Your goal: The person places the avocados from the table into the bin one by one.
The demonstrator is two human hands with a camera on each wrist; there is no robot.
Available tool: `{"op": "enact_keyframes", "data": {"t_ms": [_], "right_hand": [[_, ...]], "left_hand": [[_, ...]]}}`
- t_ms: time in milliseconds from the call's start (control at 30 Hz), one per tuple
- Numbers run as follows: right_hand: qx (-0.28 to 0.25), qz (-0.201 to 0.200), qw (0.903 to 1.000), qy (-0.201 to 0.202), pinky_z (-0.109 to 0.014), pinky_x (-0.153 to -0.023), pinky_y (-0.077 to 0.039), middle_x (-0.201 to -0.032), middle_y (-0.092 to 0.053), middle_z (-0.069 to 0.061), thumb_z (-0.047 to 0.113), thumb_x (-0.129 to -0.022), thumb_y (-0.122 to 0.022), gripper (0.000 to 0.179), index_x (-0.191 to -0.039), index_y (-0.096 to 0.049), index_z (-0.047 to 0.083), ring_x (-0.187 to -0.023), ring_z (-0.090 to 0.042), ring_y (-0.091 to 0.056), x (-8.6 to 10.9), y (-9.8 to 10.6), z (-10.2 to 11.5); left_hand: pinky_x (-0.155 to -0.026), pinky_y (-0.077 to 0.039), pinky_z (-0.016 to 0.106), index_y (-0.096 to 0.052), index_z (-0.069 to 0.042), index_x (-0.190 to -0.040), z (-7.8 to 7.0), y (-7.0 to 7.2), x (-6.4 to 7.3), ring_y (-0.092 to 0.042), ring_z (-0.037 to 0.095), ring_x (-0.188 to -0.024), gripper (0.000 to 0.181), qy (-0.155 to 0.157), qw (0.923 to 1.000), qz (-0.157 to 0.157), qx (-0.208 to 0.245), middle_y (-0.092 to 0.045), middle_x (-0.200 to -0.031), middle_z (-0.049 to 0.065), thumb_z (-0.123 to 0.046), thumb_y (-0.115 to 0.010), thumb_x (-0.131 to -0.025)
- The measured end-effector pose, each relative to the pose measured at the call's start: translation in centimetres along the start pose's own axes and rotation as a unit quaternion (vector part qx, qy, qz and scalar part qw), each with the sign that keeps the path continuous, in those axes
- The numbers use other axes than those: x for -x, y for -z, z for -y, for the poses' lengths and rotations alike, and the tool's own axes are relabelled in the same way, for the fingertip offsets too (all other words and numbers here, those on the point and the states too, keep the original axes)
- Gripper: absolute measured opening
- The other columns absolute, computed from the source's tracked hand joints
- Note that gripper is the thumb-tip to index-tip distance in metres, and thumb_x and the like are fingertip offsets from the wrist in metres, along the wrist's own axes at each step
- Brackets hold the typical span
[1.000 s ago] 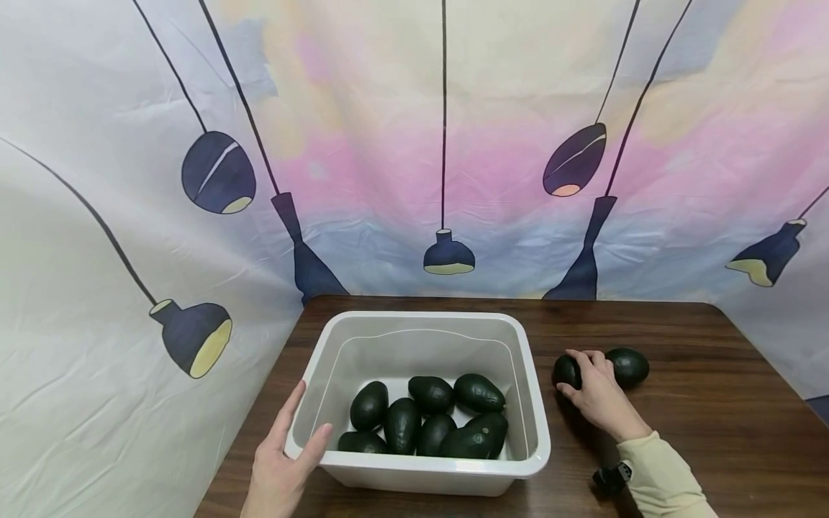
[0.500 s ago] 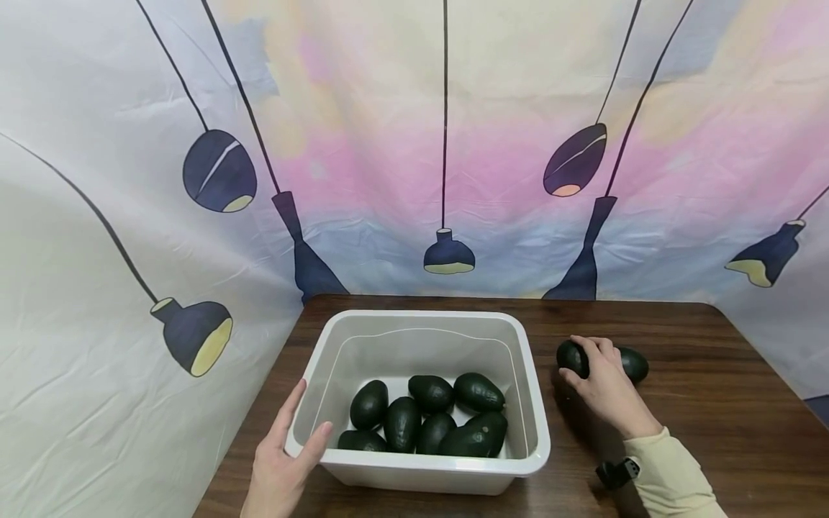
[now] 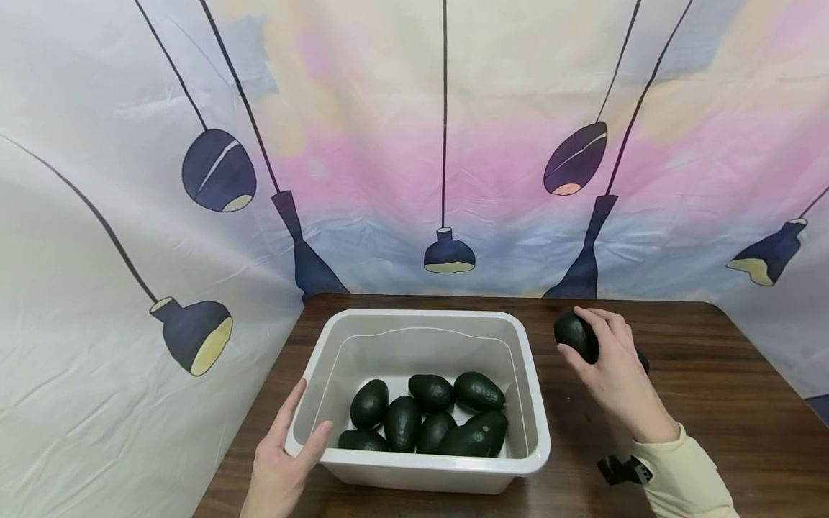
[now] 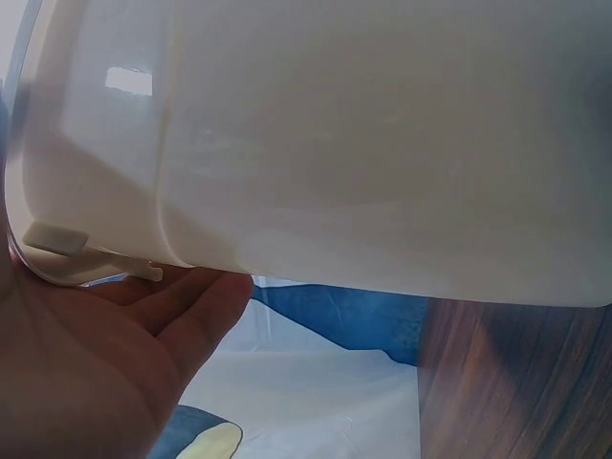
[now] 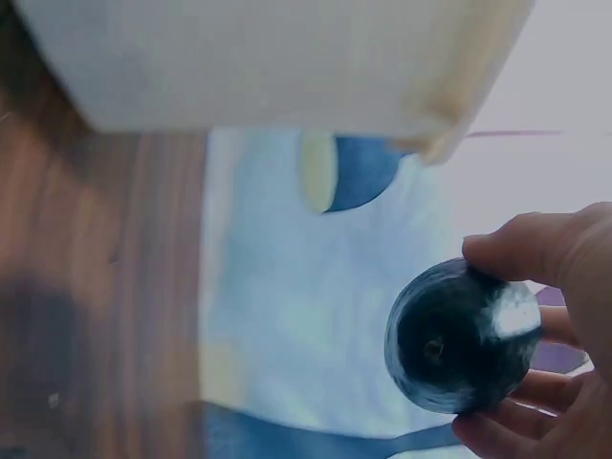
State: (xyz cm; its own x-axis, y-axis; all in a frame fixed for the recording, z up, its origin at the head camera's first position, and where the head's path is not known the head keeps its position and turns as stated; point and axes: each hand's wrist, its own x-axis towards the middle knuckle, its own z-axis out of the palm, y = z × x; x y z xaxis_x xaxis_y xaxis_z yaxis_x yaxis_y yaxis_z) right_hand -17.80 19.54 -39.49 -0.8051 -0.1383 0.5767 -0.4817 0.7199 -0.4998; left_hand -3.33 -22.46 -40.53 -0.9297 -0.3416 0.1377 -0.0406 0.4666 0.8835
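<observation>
My right hand [image 3: 618, 378] grips a dark green avocado [image 3: 575, 335] between thumb and fingers, above the table to the right of the bin. In the right wrist view the round end of this avocado [image 5: 449, 344] faces the camera. Another avocado [image 3: 643, 361] lies on the table, mostly hidden behind that hand. At the front left corner of the white plastic bin [image 3: 421, 314] my left hand [image 3: 278, 457] rests, its thumb at the front rim and its fairly straight fingers along the left side. Several avocados [image 3: 403, 424] lie inside the bin.
The bin stands on a dark wooden table [image 3: 719, 403], near its left side. Behind the table hangs a cloth backdrop [image 3: 505, 165] printed with lamps. A black strap device [image 3: 623, 471] is on the right wrist.
The right hand has lifted its avocado off the table, up and away from the avocado beside it. The left hand and the bin have stayed in place.
</observation>
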Motion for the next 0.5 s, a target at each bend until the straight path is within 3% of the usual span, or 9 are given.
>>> {"op": "enact_keyframes", "data": {"t_ms": [233, 500], "right_hand": [[-0.031, -0.047, 0.9968, 0.058, -0.033, -0.088, -0.036, -0.132, -0.044, -0.010, 0.015, -0.076, -0.079, 0.065, -0.135, -0.051, 0.011, -0.118, -0.027, -0.042, -0.3, 1.5, 3.0], [-0.066, -0.034, 0.9902, 0.119, -0.017, -0.090, -0.035, -0.134, -0.044, -0.007, 0.012, -0.072, -0.081, 0.070, -0.136, -0.051, 0.013, -0.117, -0.022, -0.045, 0.2, 2.8, 6.9]], "left_hand": [[-0.079, -0.046, 0.025, -0.035, -0.036, -0.144, 0.0, -0.1, -0.1, -0.055, 0.026, -0.109, 0.065, -0.001, 1.0000, -0.006, -0.003, -0.051, -0.134, 0.008, -0.035, -0.067, -0.088], [-0.080, -0.046, 0.024, -0.034, -0.035, -0.145, 0.0, 0.0, 0.0, -0.055, 0.025, -0.109, 0.066, 0.003, 1.0000, -0.005, -0.008, -0.051, -0.134, 0.007, -0.035, -0.067, -0.088]]}}
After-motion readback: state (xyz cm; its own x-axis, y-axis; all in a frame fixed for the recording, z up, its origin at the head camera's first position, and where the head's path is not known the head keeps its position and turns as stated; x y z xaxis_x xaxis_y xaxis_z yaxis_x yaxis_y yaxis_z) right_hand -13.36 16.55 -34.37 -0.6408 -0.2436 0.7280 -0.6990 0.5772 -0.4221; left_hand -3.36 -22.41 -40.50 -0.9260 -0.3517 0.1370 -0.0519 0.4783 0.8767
